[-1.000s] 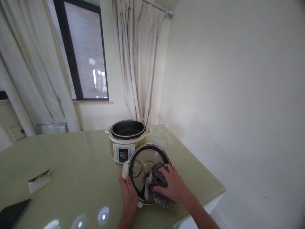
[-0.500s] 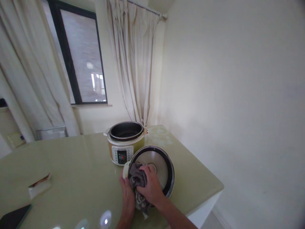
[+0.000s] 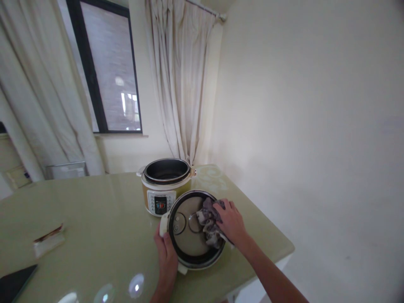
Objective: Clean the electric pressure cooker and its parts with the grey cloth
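A round cooker lid (image 3: pixel 186 246) is held tilted over the table, its metal inner face and black sealing ring turned towards me. My left hand (image 3: pixel 166 252) grips the lid by the white handle on its left edge. In my right hand (image 3: pixel 232 221) is a bunched grey patterned cloth (image 3: pixel 211 223), pressed against the right side of the lid's inner face and rim. Just behind the lid stands an electric pressure cooker (image 3: pixel 161 202), uncovered, with a dark inner pot (image 3: pixel 167 170) and a control panel on its front.
The pale green glossy table (image 3: pixel 101 210) ends at a corner on the right, near the wall (image 3: pixel 299 126). A small packet (image 3: pixel 49 242) and a dark flat object (image 3: pixel 17 282) lie on its left side. Curtains (image 3: pixel 183 84) hang behind.
My right hand has moved the cloth from the left side of the lid across to its right edge. My left hand stays at the handle.
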A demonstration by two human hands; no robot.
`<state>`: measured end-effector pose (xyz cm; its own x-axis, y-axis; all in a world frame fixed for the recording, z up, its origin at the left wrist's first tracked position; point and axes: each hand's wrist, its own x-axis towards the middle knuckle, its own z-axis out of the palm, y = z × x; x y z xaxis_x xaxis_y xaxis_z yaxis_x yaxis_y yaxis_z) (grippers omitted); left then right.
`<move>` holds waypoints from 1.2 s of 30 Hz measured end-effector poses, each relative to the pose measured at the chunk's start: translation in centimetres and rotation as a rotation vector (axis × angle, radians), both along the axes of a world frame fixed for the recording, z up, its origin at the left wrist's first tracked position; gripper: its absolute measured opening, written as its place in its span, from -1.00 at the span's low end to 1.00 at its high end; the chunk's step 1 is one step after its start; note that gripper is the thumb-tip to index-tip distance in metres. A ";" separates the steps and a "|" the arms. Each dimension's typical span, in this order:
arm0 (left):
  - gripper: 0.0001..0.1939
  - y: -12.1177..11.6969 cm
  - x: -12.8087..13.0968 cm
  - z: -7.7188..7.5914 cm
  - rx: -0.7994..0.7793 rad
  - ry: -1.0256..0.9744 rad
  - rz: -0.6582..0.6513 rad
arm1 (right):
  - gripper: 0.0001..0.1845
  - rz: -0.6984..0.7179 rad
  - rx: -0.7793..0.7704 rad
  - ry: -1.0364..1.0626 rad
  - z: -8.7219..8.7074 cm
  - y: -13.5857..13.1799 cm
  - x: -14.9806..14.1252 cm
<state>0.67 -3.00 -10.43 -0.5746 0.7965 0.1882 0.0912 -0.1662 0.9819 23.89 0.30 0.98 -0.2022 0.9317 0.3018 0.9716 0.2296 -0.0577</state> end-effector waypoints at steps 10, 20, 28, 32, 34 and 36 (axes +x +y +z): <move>-0.12 0.0 0.0 -0.5 0.044 0.023 0.008 | -0.48 0.196 0.082 0.339 1.5 3.5 -11.2; -0.19 -0.8 -0.2 -0.1 0.025 -0.020 -0.037 | -0.47 0.527 -0.253 0.233 -2.3 -1.8 -9.1; -0.08 -0.1 -0.4 -0.2 0.024 0.043 0.035 | -0.62 0.487 -0.005 -0.011 0.6 0.9 -9.8; -0.14 -0.8 -0.2 0.0 0.018 0.072 0.019 | -0.62 0.219 0.082 0.018 4.0 4.1 -8.6; -0.15 -1.0 -0.2 0.0 0.009 0.083 0.015 | -0.61 0.096 0.084 0.038 4.1 4.4 -7.0; -0.13 -0.9 -0.1 -0.2 0.007 0.073 0.012 | -0.62 0.002 0.074 0.032 3.0 3.4 -5.0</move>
